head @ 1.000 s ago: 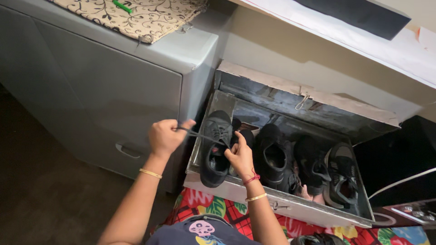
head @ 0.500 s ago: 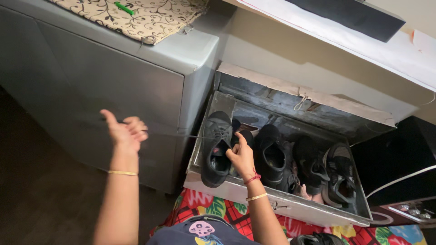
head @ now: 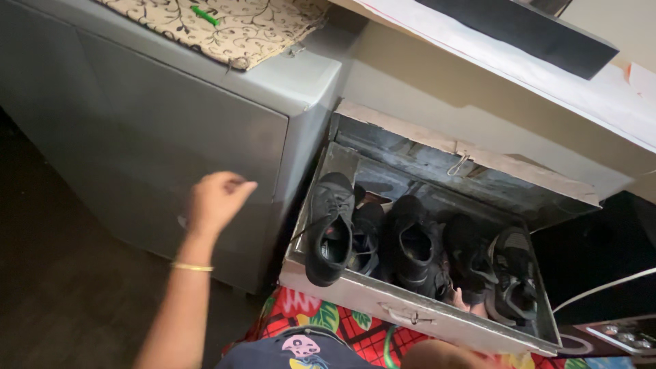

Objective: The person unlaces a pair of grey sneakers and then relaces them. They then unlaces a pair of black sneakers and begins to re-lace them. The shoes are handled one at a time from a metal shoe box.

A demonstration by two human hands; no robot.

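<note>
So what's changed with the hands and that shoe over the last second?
The right hand let go of the black shoe and dropped out of view. The left hand swung back toward the shoe, fingers curled. The lace hangs over the metal box edge. The shoes stayed in place.

Five dark shoes [head: 330, 232] in one metal trunk [head: 355, 294]; one grey cabinet [head: 171, 137]

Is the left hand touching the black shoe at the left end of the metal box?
Apart. The head view shows the left hand raised in front of the grey cabinet, with a clear gap of cabinet side between it and the black shoe.
</note>
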